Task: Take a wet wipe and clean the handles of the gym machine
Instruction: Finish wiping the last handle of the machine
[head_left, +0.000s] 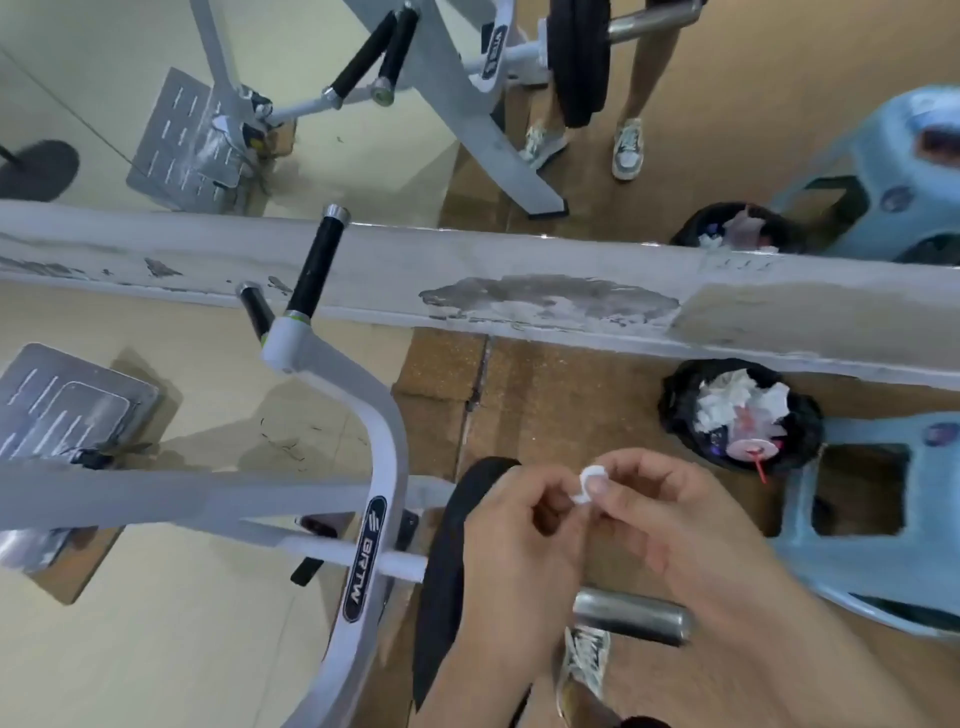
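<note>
Closest to the camera, the two bare hands meet at chest height over the machine: the left hand (511, 525) and the right hand (660, 512) both pinch a small scrunched white wet wipe (587, 482) between thumb and fingertips, so each hand is closed narrowly on it and only a little of the wipe shows between the fingers.

Beneath the hands sits a black round weight plate (447, 582) on a steel loading sleeve (631, 616) of the white-painted steel gym machine (374, 467), whose curved arm carries a dark oval badge. Further up that arm, well apart from the hands and the wipe, stand the two black rubber-covered handles: a long one (317, 265) with a chrome end cap and a shorter one (255, 306) just beside it to the left. A grey metal footplate (67, 400) lies at the left on the pale floor.

To the right of the hands, on the brown floor, a black-lined waste bin (680, 410) holds crumpled white tissues, and it stands just beside a pale blue plastic stool (872, 561). A worn white ledge (467, 280) with flaking paint runs across the view under a wall mirror, which repeats the machine, the bin and the stool. A grey and white sneaker (584, 660) shows on the floor below the hands.
</note>
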